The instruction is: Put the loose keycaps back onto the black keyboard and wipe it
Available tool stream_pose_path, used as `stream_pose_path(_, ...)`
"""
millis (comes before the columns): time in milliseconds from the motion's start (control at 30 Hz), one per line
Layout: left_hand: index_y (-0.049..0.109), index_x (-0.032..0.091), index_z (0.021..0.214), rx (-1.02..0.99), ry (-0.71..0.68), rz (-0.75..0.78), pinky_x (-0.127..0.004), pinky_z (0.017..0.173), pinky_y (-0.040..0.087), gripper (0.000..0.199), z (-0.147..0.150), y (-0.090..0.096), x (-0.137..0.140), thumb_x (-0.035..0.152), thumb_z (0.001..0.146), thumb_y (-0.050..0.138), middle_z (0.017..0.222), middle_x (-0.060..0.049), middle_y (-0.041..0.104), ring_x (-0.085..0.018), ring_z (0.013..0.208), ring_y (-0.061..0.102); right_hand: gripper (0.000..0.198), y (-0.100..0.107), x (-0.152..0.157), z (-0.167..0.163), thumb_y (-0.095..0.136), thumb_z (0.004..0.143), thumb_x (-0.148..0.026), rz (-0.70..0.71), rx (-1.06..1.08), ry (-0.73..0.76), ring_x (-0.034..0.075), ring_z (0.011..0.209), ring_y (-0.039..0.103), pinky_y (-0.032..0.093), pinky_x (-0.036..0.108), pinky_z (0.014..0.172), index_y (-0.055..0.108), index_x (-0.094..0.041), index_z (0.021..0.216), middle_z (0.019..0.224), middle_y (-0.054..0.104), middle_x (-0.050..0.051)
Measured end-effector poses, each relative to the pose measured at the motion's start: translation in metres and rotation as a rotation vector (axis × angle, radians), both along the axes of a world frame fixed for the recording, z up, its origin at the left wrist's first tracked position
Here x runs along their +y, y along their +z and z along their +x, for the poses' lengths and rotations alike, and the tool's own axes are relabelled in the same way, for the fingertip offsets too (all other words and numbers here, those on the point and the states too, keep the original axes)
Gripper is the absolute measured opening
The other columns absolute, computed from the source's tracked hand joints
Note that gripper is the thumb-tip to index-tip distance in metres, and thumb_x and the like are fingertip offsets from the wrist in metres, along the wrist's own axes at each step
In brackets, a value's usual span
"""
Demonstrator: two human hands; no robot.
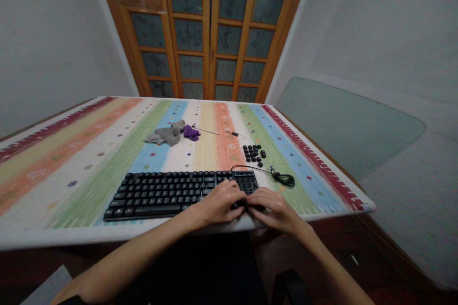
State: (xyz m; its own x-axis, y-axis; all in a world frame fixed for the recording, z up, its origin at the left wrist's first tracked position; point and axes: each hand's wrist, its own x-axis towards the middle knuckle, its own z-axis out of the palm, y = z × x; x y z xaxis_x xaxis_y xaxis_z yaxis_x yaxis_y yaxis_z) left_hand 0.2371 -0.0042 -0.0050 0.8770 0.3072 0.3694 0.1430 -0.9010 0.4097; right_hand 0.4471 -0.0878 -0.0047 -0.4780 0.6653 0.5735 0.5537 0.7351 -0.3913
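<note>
A black keyboard (161, 195) lies along the front edge of the table, its main block full of keys. On its number pad (246, 183) the keycaps are off and dark sockets show. My left hand (225, 201) and my right hand (272, 206) meet over the lower end of this pad. The fingers of both are bent and pinched close together, fingertips almost touching. Whatever sits between them is hidden. Several loose black keycaps (253, 154) are grouped on the cloth just beyond the pad.
The keyboard's cable (284, 179) is coiled to the right. Farther back lie a grey cloth (168, 135), a purple cloth (191, 133), a thin rod (207, 131) and a small black piece with wire loops (235, 134). A striped tablecloth (118, 167) covers the table.
</note>
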Motion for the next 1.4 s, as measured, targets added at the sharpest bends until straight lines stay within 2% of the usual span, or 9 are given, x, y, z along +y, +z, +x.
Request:
stream_pose_path(100,0.069,0.017,0.099,-0.043,-0.022,-0.001,-0.033,0.083,0.044,0.014,0.000,-0.002,0.000,0.021,0.089,0.061,0.089,-0.006,0.067,-0.020,0.090,0.057,0.018,0.004,0.001,0.011,0.058,0.093,-0.016,0.021,0.043,-0.082,0.021,0.086,0.067,0.056,0.035,0.078,0.067,-0.021,0.108,0.095,0.073,0.006)
stream_pose_path(200,0.071,0.018,0.105,-0.076,-0.036,0.004,-0.034,0.085,0.045,0.020,0.000,-0.002,0.000,0.020,0.089,0.060,0.094,-0.007,0.067,-0.020,0.090,0.056,0.015,0.011,0.017,0.035,0.057,0.093,-0.016,0.079,0.035,-0.289,0.021,0.086,0.067,0.054,0.037,0.082,0.068,-0.022,0.100,0.092,0.072,0.005)
stream_pose_path(367,0.073,0.017,0.100,-0.079,-0.041,0.013,-0.033,0.082,0.046,0.017,0.002,0.000,-0.001,0.020,0.089,0.060,0.089,-0.007,0.068,-0.020,0.088,0.056,0.021,0.008,0.067,0.072,0.054,0.089,-0.015,0.053,-0.194,-0.474,0.025,0.094,0.061,0.051,0.041,0.086,0.072,-0.021,0.099,0.097,0.071,0.007)
stream_pose_path(567,0.072,0.017,0.097,-0.044,-0.041,0.037,-0.033,0.083,0.046,0.015,0.001,0.000,-0.001,0.019,0.089,0.060,0.089,-0.007,0.070,-0.019,0.089,0.057,0.022,-0.005,0.098,0.082,0.056,0.085,-0.006,-0.077,-0.423,-0.468,0.024,0.092,0.058,0.047,0.038,0.086,0.074,-0.019,0.087,0.094,0.069,0.008)
stream_pose_path(900,0.068,0.015,0.088,-0.014,-0.040,0.073,-0.033,0.083,0.046,0.011,0.004,0.000,-0.003,0.017,0.089,0.057,0.089,-0.008,0.068,-0.020,0.089,0.057,0.018,-0.005,0.096,0.081,0.062,0.081,-0.003,-0.105,-0.360,-0.540,0.025,0.090,0.055,0.045,0.037,0.082,0.068,-0.019,0.083,0.087,0.068,0.006)
stream_pose_path(1033,0.066,0.016,0.092,0.007,-0.018,0.100,-0.033,0.081,0.046,0.010,0.006,-0.002,-0.004,0.017,0.087,0.057,0.087,-0.007,0.066,-0.021,0.087,0.056,0.012,0.006,0.081,0.074,0.063,0.084,-0.009,-0.088,-0.171,-0.469,0.023,0.088,0.059,0.047,0.035,0.081,0.067,-0.020,0.088,0.086,0.068,0.005)
stream_pose_path(1133,0.065,0.017,0.097,0.001,-0.007,0.107,-0.035,0.083,0.046,0.014,0.006,-0.003,-0.005,0.017,0.086,0.056,0.090,-0.007,0.066,-0.022,0.089,0.055,0.007,0.016,0.056,0.059,0.061,0.091,-0.021,-0.128,-0.006,-0.302,0.020,0.086,0.061,0.049,0.032,0.080,0.065,-0.020,0.096,0.093,0.068,0.005)
stream_pose_path(1267,0.066,0.017,0.098,-0.011,-0.003,0.101,-0.035,0.084,0.047,0.016,0.007,-0.003,-0.006,0.017,0.086,0.056,0.093,-0.008,0.067,-0.022,0.090,0.055,0.008,0.019,0.022,0.038,0.059,0.093,-0.025,-0.277,0.024,-0.067,0.018,0.084,0.063,0.051,0.030,0.078,0.065,-0.020,0.092,0.090,0.068,0.005)
stream_pose_path(1400,0.067,0.017,0.097,-0.017,0.009,0.093,-0.035,0.083,0.047,0.016,0.007,-0.002,-0.007,0.016,0.084,0.057,0.090,-0.007,0.067,-0.021,0.087,0.055,0.008,0.010,0.004,0.024,0.060,0.093,-0.023,-0.274,0.031,-0.039,0.017,0.082,0.064,0.052,0.029,0.075,0.067,-0.019,0.092,0.090,0.069,0.006)
